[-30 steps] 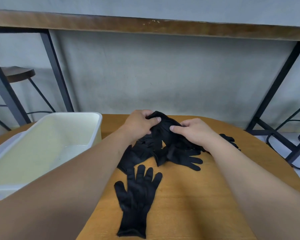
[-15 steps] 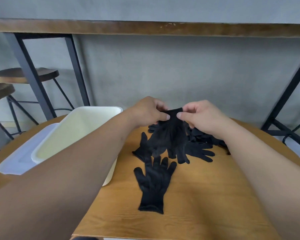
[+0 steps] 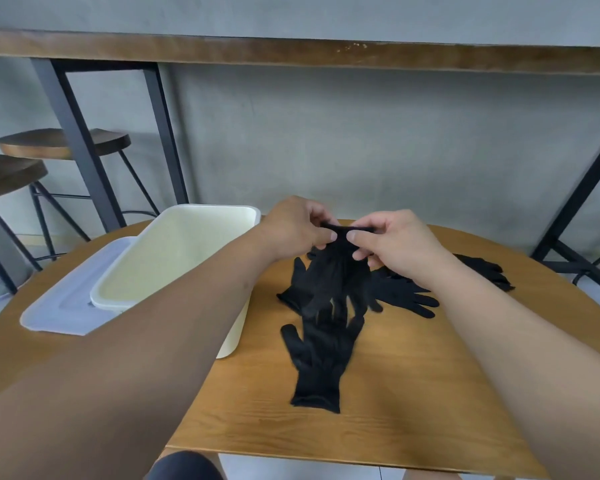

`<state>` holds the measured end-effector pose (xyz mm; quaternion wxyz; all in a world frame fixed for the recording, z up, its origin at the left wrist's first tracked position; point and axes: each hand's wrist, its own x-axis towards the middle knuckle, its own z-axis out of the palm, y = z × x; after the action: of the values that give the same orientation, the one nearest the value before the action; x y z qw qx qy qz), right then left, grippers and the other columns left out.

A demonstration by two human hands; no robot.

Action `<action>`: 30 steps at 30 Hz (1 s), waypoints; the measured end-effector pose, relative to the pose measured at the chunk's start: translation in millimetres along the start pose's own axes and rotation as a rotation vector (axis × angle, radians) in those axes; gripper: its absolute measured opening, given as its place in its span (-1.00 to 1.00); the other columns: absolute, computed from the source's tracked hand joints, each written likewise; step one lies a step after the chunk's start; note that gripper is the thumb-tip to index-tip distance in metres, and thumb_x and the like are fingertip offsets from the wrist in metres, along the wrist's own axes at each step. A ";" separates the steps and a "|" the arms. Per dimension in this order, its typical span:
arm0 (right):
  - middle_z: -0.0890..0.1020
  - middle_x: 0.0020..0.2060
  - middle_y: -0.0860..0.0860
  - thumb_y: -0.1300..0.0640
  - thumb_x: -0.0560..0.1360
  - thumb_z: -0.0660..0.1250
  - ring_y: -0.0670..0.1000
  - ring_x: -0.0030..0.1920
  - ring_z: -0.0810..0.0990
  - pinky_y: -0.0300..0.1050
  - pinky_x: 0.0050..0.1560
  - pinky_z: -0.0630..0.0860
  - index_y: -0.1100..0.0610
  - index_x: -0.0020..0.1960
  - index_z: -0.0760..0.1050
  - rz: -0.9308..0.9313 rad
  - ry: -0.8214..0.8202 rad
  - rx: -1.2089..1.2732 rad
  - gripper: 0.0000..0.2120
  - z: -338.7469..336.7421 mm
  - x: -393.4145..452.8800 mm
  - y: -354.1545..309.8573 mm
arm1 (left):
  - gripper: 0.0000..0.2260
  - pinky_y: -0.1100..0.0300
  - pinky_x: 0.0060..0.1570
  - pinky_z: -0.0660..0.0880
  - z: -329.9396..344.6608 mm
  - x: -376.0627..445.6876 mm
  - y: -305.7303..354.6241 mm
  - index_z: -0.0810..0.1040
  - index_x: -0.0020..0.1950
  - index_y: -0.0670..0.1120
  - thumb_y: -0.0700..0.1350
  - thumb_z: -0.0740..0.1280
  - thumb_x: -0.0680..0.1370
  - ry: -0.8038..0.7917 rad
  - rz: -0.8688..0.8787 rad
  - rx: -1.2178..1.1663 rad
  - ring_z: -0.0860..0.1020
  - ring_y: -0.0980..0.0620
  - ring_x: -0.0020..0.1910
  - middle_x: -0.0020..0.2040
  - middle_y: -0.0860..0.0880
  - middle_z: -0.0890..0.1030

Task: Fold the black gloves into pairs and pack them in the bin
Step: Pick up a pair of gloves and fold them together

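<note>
A black glove [image 3: 336, 271] hangs by its cuff above the round wooden table [image 3: 413, 393]. My left hand [image 3: 297, 228] and my right hand [image 3: 394, 245] both pinch that cuff, thumbs nearly touching. Under it lies a loose pile of black gloves [image 3: 400, 294], with one more glove [image 3: 485, 270] off to the right. A single black glove [image 3: 321, 355] lies flat nearer to me, fingers pointing away. The cream bin [image 3: 174, 252] stands to the left with nothing visible inside.
A translucent lid [image 3: 66, 299] lies flat left of the bin. Behind the table are two wooden stools [image 3: 63, 143], black metal frame legs [image 3: 73, 133] and a long wooden counter [image 3: 291, 53] against a grey wall.
Both hands have lifted one glove out of the pile and now hold it up by its cuff. The view has shifted, showing more of the bin and lid.
</note>
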<state>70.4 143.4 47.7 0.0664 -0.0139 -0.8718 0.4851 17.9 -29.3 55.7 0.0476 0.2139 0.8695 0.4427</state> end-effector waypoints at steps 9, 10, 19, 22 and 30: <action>0.66 -0.10 -0.23 0.05 0.47 0.43 -0.24 -0.06 0.58 -0.28 0.06 0.51 -0.10 -0.01 0.69 -0.266 -0.089 -0.365 -0.88 47.8 -53.5 52.9 | -0.82 0.26 -0.04 0.50 32.2 -74.1 -60.1 0.60 -0.13 0.18 -0.13 0.44 0.47 -0.051 0.117 0.275 0.54 0.22 -0.12 -0.10 0.20 0.57; 0.64 -0.07 -0.22 0.04 0.48 0.43 -0.24 -0.05 0.57 -0.24 0.09 0.52 -0.09 0.00 0.69 -0.234 -0.153 -0.406 -0.88 60.2 -61.3 66.7 | -0.84 0.23 -0.04 0.51 44.2 -84.6 -77.6 0.61 -0.11 0.18 -0.12 0.43 0.47 -0.118 0.070 0.334 0.54 0.22 -0.12 -0.08 0.19 0.57; 0.53 0.11 -0.23 -0.09 0.54 0.30 -0.16 0.17 0.40 -0.21 0.09 0.43 -0.10 0.21 0.58 -0.307 -0.209 -0.639 -0.72 103.3 -85.4 105.2 | -0.74 0.45 -0.15 0.40 85.4 -124.5 -138.0 0.60 0.08 0.11 0.05 0.50 0.42 -0.154 -0.007 0.232 0.48 0.25 -0.12 0.06 0.25 0.46; 0.59 0.02 -0.23 -0.08 0.55 0.27 -0.16 0.10 0.41 -0.24 0.06 0.42 -0.10 0.16 0.62 -0.373 -0.162 -0.645 -0.75 102.0 -86.3 106.2 | -0.64 0.44 -0.13 0.41 86.0 -125.7 -138.5 0.55 0.18 0.13 0.07 0.50 0.41 -0.160 0.008 0.238 0.46 0.23 -0.13 0.07 0.25 0.40; 0.58 0.00 -0.23 -0.08 0.55 0.27 -0.20 0.06 0.43 -0.25 0.04 0.45 -0.08 0.11 0.63 -0.361 -0.150 -0.632 -0.77 98.8 -99.2 110.3 | -0.66 0.46 -0.17 0.36 84.5 -124.3 -135.5 0.56 0.17 0.11 0.03 0.50 0.42 -0.125 0.011 0.211 0.43 0.28 -0.24 -0.09 0.20 0.42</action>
<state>151.5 109.6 -107.3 0.0793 0.1556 -0.9695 0.1719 108.5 -87.4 -115.6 0.0766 0.2496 0.9055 0.3346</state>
